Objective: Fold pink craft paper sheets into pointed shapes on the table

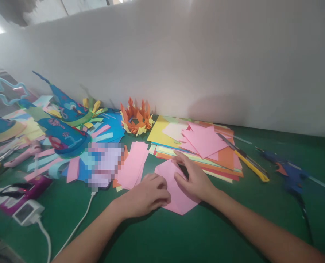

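A folded pink paper (178, 195) lies on the green table in front of me, its lower edge coming to a blunt point. My left hand (151, 193) rests on its left side with the fingers curled. On the paper's upper right side lies my right hand (192, 177), thumb and fingers spread apart. Just behind the paper is a stack of coloured sheets with pink squares (204, 140) on top. Pink strips (133, 164) lie to the left of the paper, behind my left hand.
An orange paper crown (137, 118) stands near the wall. Blue decorated cone hats (61, 135) are at the left, near a magenta power strip (27, 193) and white cable. A yellow cutter (250, 162) and blue glue gun (293, 175) lie at the right.
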### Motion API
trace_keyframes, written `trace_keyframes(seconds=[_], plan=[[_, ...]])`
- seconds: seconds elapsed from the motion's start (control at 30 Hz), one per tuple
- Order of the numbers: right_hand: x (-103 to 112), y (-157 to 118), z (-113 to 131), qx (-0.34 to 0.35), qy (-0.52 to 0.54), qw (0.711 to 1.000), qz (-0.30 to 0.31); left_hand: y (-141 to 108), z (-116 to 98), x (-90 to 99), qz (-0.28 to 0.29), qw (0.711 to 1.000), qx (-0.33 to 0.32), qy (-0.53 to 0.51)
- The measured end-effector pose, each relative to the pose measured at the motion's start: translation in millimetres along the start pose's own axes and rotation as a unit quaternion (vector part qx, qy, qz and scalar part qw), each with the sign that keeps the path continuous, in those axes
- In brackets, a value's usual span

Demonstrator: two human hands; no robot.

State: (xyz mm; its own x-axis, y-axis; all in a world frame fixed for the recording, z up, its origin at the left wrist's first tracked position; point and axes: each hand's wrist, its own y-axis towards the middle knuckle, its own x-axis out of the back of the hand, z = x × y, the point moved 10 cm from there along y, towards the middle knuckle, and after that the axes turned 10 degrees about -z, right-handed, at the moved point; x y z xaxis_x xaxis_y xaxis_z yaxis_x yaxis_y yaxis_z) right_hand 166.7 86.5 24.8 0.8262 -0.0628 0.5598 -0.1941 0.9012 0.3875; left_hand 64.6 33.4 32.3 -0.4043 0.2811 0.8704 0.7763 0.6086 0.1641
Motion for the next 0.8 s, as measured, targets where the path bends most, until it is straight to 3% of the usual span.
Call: trace_keyframes(seconds=[0.13,0.33,0.57,0.8], plan=[[6,3,-8,-0.061,0.161,0.984,-0.04,1,-1,-3.5,0.007,1.0,0.001,0.004],[14,4,-27,-0.152,0.154,0.974,-0.06,-1,-8,1.1,0.025,0.999,-0.023,0.013],[17,11,-26,-0.166,0.264,0.949,-0.052,3,-6,-10.2,0.014,0.997,-0.015,0.068],[10,9,-37,-0.151,0.182,0.971,-0.039,9,3,-23.9,-0.007,0.986,0.063,0.157]])
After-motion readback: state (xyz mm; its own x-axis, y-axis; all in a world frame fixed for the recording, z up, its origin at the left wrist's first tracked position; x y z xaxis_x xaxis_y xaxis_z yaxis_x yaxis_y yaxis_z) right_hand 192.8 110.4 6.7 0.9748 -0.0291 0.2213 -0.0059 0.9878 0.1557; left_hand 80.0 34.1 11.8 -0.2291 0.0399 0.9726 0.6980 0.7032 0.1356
